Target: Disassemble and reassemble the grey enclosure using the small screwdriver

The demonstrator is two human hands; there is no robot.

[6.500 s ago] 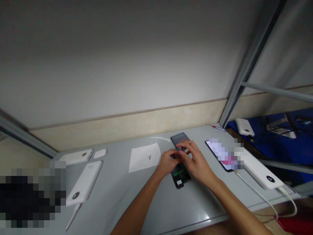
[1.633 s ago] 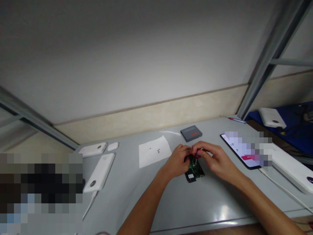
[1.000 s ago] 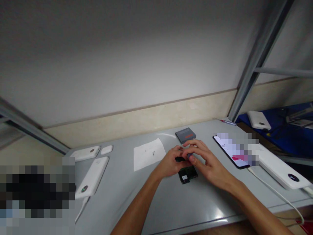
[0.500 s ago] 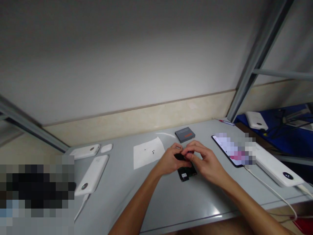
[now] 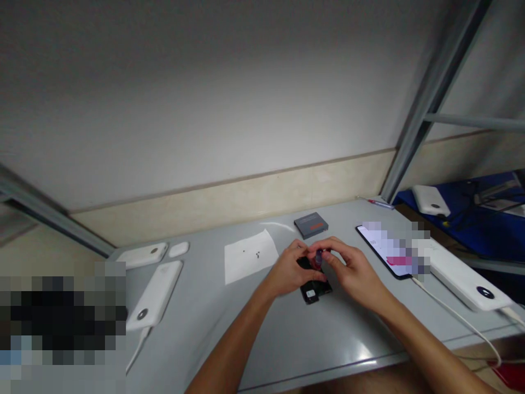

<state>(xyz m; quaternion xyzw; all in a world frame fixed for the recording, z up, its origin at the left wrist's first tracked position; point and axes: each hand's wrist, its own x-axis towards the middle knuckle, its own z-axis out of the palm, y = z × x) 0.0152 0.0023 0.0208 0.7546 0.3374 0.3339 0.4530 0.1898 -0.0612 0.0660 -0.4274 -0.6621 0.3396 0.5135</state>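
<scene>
A black electronic device (image 5: 310, 295) with a small white label lies on the grey table, partly covered by my hands. My left hand (image 5: 293, 269) grips it from the left, thumb stretched across its top. Above the device, the fingertips of my right hand (image 5: 348, 268) pinch the purple-and-red end of a small screwdriver (image 5: 319, 255); its tip is hidden. Left of my hands, a white paper sheet (image 5: 241, 265) carries several tiny dark screws (image 5: 258, 254). A flat grey rectangular block (image 5: 310, 225) with an orange mark lies just behind my hands.
To the right are a lit phone (image 5: 377, 246) on a cable and a white power bank (image 5: 463, 279). Another screwdriver (image 5: 381, 204) lies near the back edge. White power banks (image 5: 156, 293) and a small white case (image 5: 179, 249) stand left. A metal post (image 5: 426, 120) rises at right.
My right fingers have shifted slightly on the screwdriver, so more of its purple end shows. My left hand still grips the device; the view has moved very little.
</scene>
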